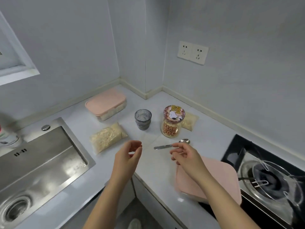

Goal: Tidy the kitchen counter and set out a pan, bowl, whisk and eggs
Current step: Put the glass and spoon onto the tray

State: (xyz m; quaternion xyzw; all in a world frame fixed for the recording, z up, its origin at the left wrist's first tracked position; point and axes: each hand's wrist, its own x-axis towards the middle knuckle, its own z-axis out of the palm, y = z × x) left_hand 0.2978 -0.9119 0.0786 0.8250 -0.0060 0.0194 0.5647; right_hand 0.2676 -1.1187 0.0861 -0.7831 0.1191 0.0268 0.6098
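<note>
Hovering above the tabletop point(153, 171) near its inner front corner, the left hand point(130, 154) curls loosely, empty; a spoon point(165, 146) lies before a jar point(171, 128); the right hand point(184, 154), fingers loosely bent, holds nothing, just over the spoon's handle

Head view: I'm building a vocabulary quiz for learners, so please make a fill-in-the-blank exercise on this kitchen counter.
1. The cup stands between the pink-lidded box and the ____.
2. A metal ____ lies just in front of the jar.
3. The wall plate has ____ sockets.
4. The steel ____ is left of the big bag.
Missing words: jar; spoon; two; sink.
</note>
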